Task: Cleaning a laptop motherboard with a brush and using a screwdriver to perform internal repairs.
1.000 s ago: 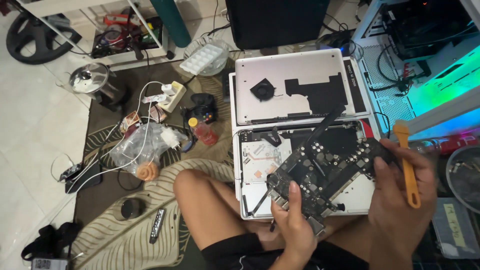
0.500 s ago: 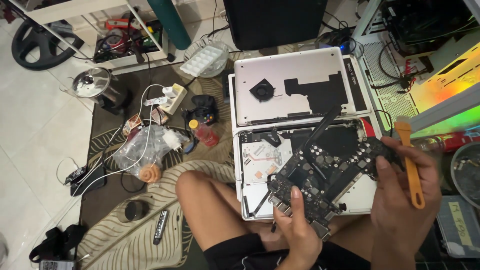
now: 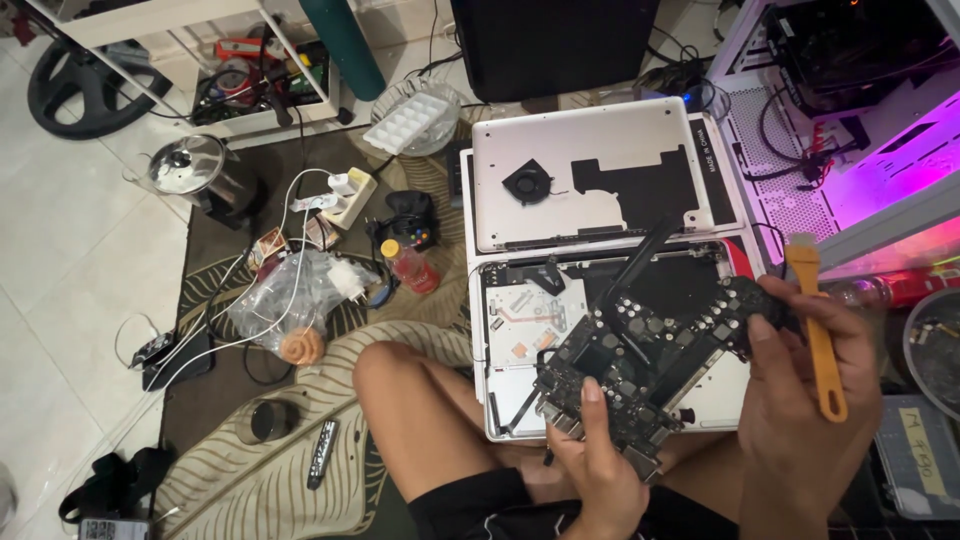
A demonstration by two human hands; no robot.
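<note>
The circuit board [image 3: 650, 365] hangs tilted above the open laptop shell [image 3: 520, 340], pinched at its lower edge by the left hand [image 3: 595, 470] and at its far corner by the right hand [image 3: 800, 400], which also clasps an orange brush [image 3: 820, 340]. With so slight a hold on each end, the board could slip and strike the shell, or the brush handle could knock parts on it. To the left on the floor, a clear bag [image 3: 285, 300] holds white cables. Farther up, a clear tub [image 3: 415, 120] carries a white ice tray.
</note>
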